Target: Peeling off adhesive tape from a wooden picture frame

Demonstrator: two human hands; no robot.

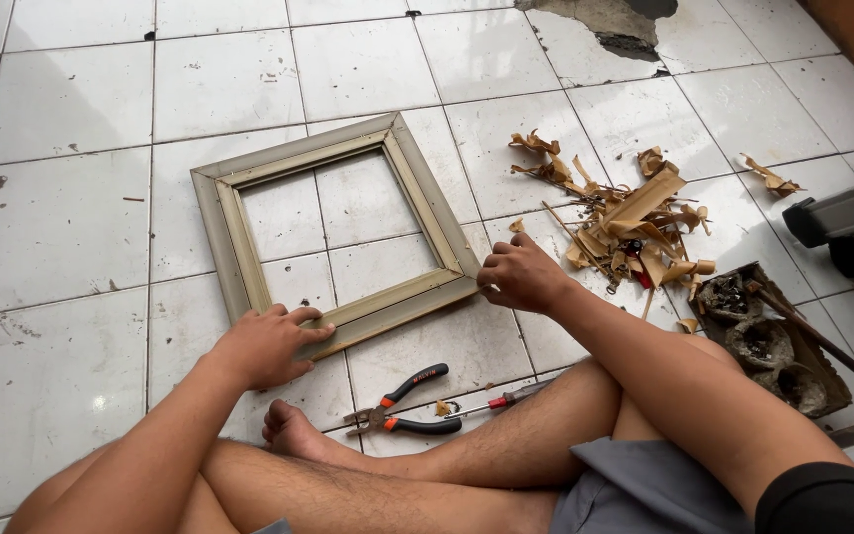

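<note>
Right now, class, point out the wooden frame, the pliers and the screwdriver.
wooden frame [217, 213]: head view, left rail.
pliers [417, 380]: head view, upper black handle.
screwdriver [496, 401]: head view, red collar.

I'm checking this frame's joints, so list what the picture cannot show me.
- Head view: frame corner under the right hand is hidden, so is any tool in it.
- Left hand covers the near rail's left end.
- Screwdriver tip lost behind pliers and leg.
- Grey metal legs cut by the right edge.
</note>
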